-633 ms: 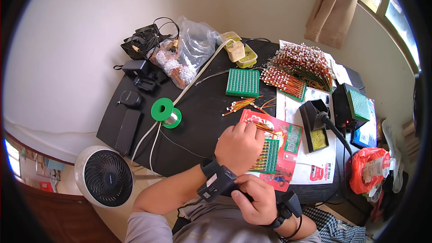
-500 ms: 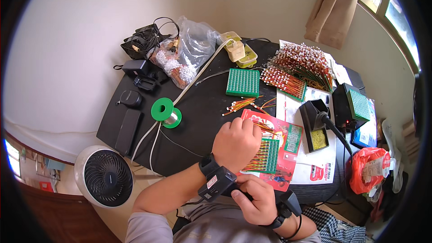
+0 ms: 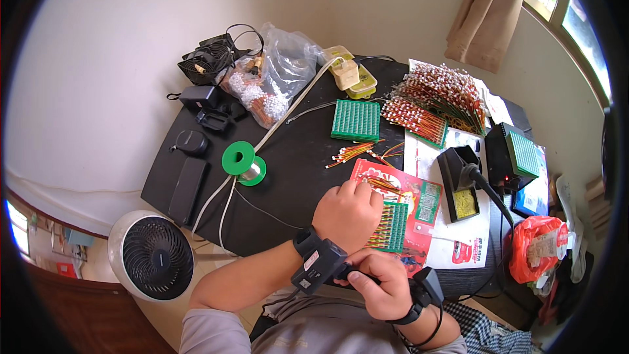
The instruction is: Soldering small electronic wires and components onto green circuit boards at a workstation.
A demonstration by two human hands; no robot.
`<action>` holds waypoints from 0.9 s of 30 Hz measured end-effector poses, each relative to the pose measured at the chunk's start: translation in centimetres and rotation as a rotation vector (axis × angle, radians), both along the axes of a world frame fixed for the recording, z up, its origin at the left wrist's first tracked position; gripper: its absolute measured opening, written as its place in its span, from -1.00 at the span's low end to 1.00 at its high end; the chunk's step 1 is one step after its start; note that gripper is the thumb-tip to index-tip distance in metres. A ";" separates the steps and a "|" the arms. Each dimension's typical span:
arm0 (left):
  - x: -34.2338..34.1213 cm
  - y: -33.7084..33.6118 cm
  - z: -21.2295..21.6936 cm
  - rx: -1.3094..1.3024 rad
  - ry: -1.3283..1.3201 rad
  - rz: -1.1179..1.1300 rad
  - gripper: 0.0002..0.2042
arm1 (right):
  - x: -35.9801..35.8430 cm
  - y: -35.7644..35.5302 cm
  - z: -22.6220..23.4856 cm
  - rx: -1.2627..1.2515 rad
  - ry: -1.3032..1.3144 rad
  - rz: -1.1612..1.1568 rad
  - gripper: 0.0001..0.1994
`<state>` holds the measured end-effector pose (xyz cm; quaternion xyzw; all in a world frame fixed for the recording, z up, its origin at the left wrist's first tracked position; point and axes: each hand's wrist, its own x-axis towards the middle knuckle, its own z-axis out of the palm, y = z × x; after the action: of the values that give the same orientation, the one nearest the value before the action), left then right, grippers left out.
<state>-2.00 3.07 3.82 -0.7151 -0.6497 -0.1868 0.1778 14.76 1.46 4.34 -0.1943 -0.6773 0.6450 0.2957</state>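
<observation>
My left hand (image 3: pixel 347 216) is curled closed, knuckles up, over the left side of a green circuit board (image 3: pixel 394 228) with a row of red, yellow and black wires. Its fingertips are hidden, so what they hold, if anything, does not show. My right hand (image 3: pixel 380 285) is closed with thumb and fingers at the end of a black box-shaped device (image 3: pixel 319 266) strapped to my left wrist. The board lies on a red printed sheet (image 3: pixel 414 239). Loose wires (image 3: pixel 385 185) rest just beyond my left knuckles, beside a smaller green board (image 3: pixel 428 202).
A solder spool (image 3: pixel 240 158) stands left of my hands. Rightward sits a soldering iron stand (image 3: pixel 455 167) with a yellow sponge (image 3: pixel 464 203). Farther back are stacked green boards (image 3: pixel 355 120), wired boards (image 3: pixel 436 92) and a plastic bag (image 3: pixel 288 52). A fan (image 3: pixel 157 255) is left.
My left hand has shifted slightly down and right, covering more of the wires on the board. My right hand has moved a little to the right, still at the wrist device.
</observation>
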 end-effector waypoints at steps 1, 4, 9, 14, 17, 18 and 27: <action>0.1 -0.1 0.0 -0.001 -0.068 0.001 -0.88 | 0.2 0.2 0.4 -0.009 -0.016 0.037 -0.88; -0.2 -1.1 0.3 -0.032 -0.260 -0.017 -0.88 | 0.4 1.5 1.2 0.101 -0.018 0.165 -0.89; -0.8 -1.0 1.2 0.037 -0.547 -0.058 -0.95 | -1.0 1.2 1.9 0.420 0.023 0.259 -0.90; -0.6 -1.1 3.4 -0.127 -1.133 -0.061 -0.92 | -2.4 -0.2 0.4 0.436 0.054 0.192 -0.87; -1.1 -1.4 3.5 -0.139 -1.310 -0.090 -0.91 | -3.1 -0.1 0.6 0.515 0.144 0.166 -0.86; -1.3 -1.5 3.6 -0.144 -1.268 -0.115 -0.91 | -3.2 -0.1 0.6 0.526 0.122 0.172 -0.85; -1.9 -2.3 4.1 -0.076 -1.372 -0.134 -0.93 | -3.1 -1.2 1.3 0.463 0.031 0.192 -0.82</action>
<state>-3.87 0.79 7.97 -0.4794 -0.5758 -0.5847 -0.3109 11.68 0.26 5.65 -0.0464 -0.8177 0.5008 0.2801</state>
